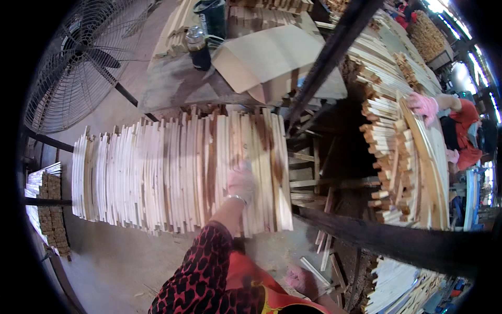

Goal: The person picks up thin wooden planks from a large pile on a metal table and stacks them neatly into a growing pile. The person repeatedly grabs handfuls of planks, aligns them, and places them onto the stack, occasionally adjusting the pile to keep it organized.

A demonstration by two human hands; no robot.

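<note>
A wide row of pale wooden slats (151,172) lies side by side before me, with a few darker brown strips among them. My left hand (241,182), in a pink glove with a bracelet at the wrist, lies over the slats toward the row's right end. Its fingers look stretched out over the wood, though blurred. Low down beside my red apron (248,275) hangs my right hand (300,280), also pink-gloved. It is blurred, and its fingers cannot be made out. Loose thin sticks (315,269) lie just right of it.
A large fan (81,52) stands at the left. Beyond the slats, a table (172,89) bears a cardboard sheet (266,55) and a dark bottle (198,49). Dark metal bars (376,235) cross the right side. Another person's gloved hand (422,106) touches stacked wood (387,157).
</note>
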